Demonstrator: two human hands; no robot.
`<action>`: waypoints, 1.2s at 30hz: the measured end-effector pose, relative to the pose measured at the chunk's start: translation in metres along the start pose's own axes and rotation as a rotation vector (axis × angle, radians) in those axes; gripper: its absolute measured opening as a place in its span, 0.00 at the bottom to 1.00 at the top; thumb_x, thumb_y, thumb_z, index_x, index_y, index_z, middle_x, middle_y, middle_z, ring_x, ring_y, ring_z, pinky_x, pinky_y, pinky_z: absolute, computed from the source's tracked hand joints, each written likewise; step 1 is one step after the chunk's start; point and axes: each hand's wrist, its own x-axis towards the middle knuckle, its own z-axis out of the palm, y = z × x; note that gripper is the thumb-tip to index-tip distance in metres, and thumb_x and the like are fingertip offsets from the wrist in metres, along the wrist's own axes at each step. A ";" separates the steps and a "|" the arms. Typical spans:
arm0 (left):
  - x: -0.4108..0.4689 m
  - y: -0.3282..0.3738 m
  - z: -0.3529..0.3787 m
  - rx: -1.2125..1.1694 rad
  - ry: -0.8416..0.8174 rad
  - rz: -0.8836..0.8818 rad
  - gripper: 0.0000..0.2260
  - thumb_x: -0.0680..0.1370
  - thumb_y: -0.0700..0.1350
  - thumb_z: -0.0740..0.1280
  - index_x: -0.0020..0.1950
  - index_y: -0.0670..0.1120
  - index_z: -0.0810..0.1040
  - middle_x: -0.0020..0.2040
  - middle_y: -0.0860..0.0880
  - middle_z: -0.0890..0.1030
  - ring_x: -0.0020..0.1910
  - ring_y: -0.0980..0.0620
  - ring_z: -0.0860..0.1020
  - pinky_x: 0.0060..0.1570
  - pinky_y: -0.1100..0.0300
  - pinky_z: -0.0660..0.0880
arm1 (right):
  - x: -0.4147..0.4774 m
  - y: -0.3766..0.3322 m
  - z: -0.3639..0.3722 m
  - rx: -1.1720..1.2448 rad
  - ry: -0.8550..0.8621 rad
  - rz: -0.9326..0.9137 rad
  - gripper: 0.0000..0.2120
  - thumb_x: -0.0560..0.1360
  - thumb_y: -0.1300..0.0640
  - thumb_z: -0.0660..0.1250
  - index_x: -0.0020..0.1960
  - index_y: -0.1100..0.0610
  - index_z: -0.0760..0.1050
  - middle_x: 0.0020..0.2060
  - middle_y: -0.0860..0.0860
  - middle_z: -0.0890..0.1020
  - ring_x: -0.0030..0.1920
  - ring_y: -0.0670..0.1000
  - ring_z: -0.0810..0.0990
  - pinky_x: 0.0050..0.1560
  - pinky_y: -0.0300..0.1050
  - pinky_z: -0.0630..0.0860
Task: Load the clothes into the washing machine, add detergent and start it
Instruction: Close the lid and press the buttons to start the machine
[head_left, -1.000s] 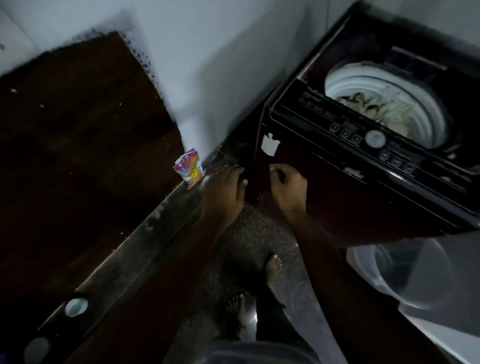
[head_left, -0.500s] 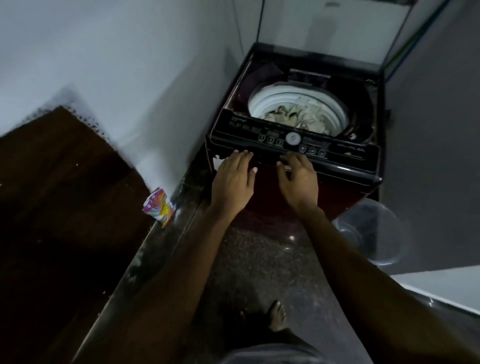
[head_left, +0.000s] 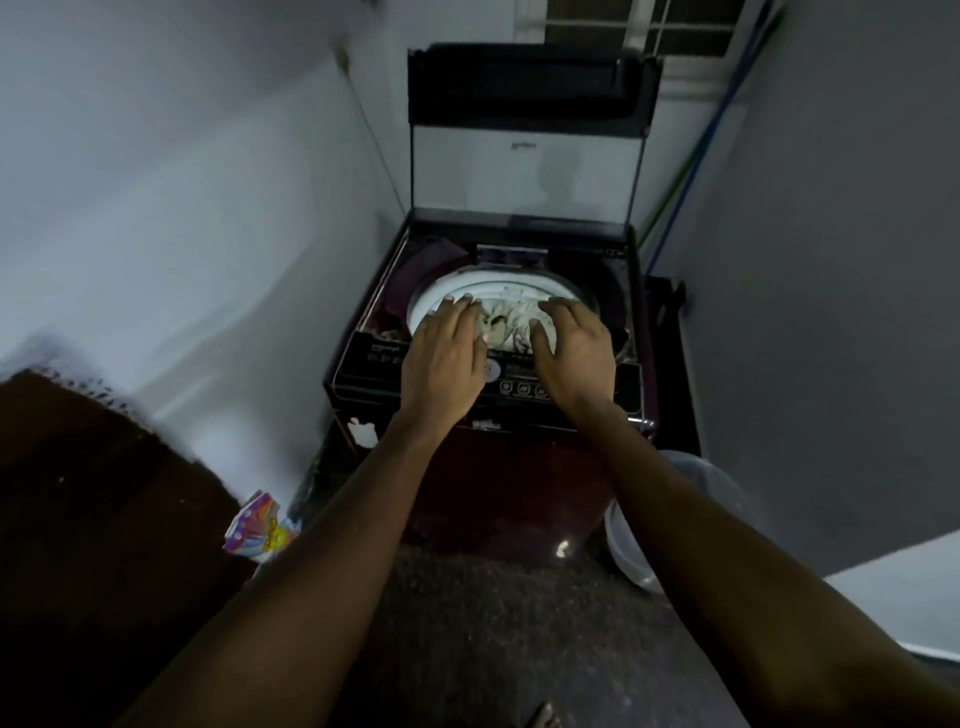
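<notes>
Fingers spread, holding nothing: left hand (head_left: 442, 364) and right hand (head_left: 574, 353) palm-down, arms outstretched, above control panel (head_left: 524, 387) of open washing machine (head_left: 498, 467); clothes (head_left: 506, 325) in drum.

Maroon washing machine (head_left: 498, 488), pale patterned clothes (head_left: 506, 325).

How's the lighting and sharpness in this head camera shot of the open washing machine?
Head view: dim overall, with the dark maroon top-loading washing machine front nearly black; the pale clothes in the drum are soft; the left hand and right hand are slightly blurred; wide-angle bending curves the walls; the colourful detergent packet is smeared.
</notes>
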 end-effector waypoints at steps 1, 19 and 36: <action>0.007 0.003 0.000 0.014 0.003 0.001 0.19 0.81 0.45 0.60 0.72 0.40 0.69 0.71 0.43 0.72 0.71 0.45 0.69 0.71 0.50 0.65 | 0.006 0.003 -0.003 -0.003 0.005 -0.005 0.18 0.79 0.51 0.60 0.64 0.58 0.75 0.59 0.54 0.79 0.60 0.55 0.76 0.62 0.51 0.72; 0.104 -0.019 0.024 0.044 0.044 0.066 0.20 0.83 0.49 0.56 0.73 0.41 0.68 0.71 0.43 0.73 0.71 0.45 0.69 0.70 0.49 0.64 | 0.094 0.029 0.017 -0.100 0.075 0.006 0.22 0.80 0.49 0.57 0.71 0.58 0.67 0.71 0.55 0.69 0.72 0.56 0.65 0.70 0.53 0.66; 0.267 -0.100 0.097 -0.042 -0.030 0.208 0.20 0.83 0.48 0.55 0.74 0.41 0.67 0.73 0.43 0.70 0.74 0.44 0.65 0.73 0.50 0.60 | 0.235 0.035 0.105 -0.153 0.119 0.099 0.21 0.81 0.52 0.57 0.70 0.60 0.68 0.71 0.57 0.69 0.71 0.56 0.66 0.70 0.53 0.66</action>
